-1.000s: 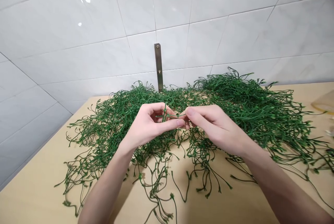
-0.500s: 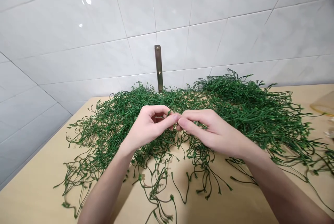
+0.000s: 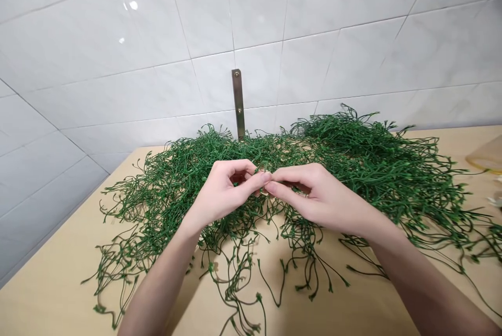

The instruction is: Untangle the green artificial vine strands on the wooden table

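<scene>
My left hand (image 3: 229,188) and my right hand (image 3: 314,192) meet at the fingertips above a heap of thin green plastic stems (image 3: 376,163). The left thumb and index finger are closed in a pinch, with a bit of green stem (image 3: 258,170) showing at their tips. My right thumb and index finger also pinch together, touching the left fingertips. What lies between the right fingers is mostly hidden by the thumbs. Loose stems (image 3: 237,273) with small, forked green tips lie on the table below the hands.
The heap spreads across the light wooden table (image 3: 58,268) to the tiled wall (image 3: 157,90). A metal bracket (image 3: 238,98) is screwed upright to that wall. At the right edge is part of a clear, yellowish container (image 3: 486,155).
Both hands stay in nearly the same place. The right thumb has shifted slightly left against the left fingertips. The heap looks unchanged.
</scene>
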`<state>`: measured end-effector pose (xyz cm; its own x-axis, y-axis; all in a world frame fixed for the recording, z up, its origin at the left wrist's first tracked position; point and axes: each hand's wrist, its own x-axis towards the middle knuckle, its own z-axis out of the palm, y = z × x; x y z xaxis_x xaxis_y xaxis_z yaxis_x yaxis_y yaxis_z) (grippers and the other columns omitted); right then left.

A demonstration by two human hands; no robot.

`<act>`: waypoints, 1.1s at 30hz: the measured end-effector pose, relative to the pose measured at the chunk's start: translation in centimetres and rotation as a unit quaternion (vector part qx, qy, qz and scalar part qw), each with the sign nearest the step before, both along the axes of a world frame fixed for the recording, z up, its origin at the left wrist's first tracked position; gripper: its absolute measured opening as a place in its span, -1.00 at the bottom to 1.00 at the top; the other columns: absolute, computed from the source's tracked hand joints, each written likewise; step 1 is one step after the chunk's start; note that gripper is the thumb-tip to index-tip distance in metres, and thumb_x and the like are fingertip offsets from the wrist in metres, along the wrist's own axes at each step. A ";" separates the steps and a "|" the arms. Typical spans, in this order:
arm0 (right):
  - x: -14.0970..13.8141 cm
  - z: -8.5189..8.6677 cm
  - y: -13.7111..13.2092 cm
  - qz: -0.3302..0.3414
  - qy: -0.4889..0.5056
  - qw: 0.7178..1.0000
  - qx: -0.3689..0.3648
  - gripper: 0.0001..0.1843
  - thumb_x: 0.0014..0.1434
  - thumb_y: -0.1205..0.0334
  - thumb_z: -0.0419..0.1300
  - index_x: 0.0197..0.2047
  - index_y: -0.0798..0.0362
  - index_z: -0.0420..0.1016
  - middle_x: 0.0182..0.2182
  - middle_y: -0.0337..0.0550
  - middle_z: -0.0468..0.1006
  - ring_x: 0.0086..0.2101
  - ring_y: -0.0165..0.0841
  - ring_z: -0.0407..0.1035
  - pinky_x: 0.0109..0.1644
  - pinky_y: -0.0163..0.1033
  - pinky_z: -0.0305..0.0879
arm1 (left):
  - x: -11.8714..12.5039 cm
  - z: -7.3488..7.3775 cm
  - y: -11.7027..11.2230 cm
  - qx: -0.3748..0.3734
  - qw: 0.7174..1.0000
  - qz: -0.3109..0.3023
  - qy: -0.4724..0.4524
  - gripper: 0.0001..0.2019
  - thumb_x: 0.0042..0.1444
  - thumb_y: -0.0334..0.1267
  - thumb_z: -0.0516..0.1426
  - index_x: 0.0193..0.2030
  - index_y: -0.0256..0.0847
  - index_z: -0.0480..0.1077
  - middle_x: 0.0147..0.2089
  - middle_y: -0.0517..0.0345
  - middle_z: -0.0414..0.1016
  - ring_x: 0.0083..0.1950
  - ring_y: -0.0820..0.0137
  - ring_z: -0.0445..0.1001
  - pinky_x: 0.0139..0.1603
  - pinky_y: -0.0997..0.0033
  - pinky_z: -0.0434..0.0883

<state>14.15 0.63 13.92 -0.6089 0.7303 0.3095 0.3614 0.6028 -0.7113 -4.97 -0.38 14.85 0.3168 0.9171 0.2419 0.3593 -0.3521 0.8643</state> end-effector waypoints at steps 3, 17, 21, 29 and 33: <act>-0.1 -0.3 0.1 0.013 -0.014 1.000 -0.012 -0.72 0.29 0.11 0.11 -0.32 0.07 0.54 -0.48 -0.24 0.50 -0.50 -0.44 0.26 -0.44 -0.30 0.15 | 0.0 -0.2 0.0 0.000 1.000 -0.001 0.028 -0.62 0.09 -0.06 0.23 -0.57 -0.28 0.30 -0.59 0.30 0.20 -0.54 0.59 0.08 -0.54 0.54 0.07; -0.4 -0.9 0.4 -0.028 -0.002 0.999 0.037 -0.75 0.30 0.33 -0.05 -0.42 0.04 0.29 -0.54 -0.28 0.31 -0.54 -0.44 0.14 -0.47 -0.28 0.08 | 0.2 -0.2 0.3 0.019 0.997 0.034 0.068 -0.60 0.16 0.00 0.14 -0.54 -0.26 0.28 -0.57 0.29 0.15 -0.52 0.56 0.08 -0.53 0.52 0.06; -0.3 -0.6 -0.1 -0.038 -0.003 0.998 -0.049 -0.64 0.35 0.10 -0.06 -0.48 0.03 0.17 -0.56 -0.31 0.15 -0.54 -0.44 0.03 -0.49 -0.26 0.00 | 0.2 0.1 0.1 -0.020 0.999 0.004 0.035 -0.63 0.12 -0.01 0.19 -0.53 -0.27 0.34 -0.58 0.30 0.14 -0.54 0.57 0.04 -0.55 0.51 0.02; -1.0 -0.1 -1.7 0.027 0.138 0.984 -0.113 -0.52 0.33 0.03 0.00 -0.57 0.02 -0.01 -0.59 -0.35 -0.03 -0.56 -0.48 -0.10 -0.52 -0.26 -0.10 | -0.3 -0.3 -0.1 -0.161 0.968 -0.172 -0.088 -0.47 0.15 0.15 0.12 -0.63 -0.25 0.25 -0.64 0.26 0.16 -0.58 0.55 0.13 -0.55 0.44 0.10; -1.5 -0.3 -2.6 0.087 0.235 0.950 -0.189 -0.47 0.34 -0.02 0.02 -0.59 0.02 -0.02 -0.64 -0.38 -0.03 -0.60 -0.51 -0.13 -0.55 -0.26 -0.15 | 0.0 -0.8 -0.5 -0.249 0.921 -0.233 -0.189 -0.38 0.01 0.30 0.14 -0.69 -0.24 0.21 -0.72 0.24 0.18 -0.72 0.57 0.10 -0.69 0.45 0.05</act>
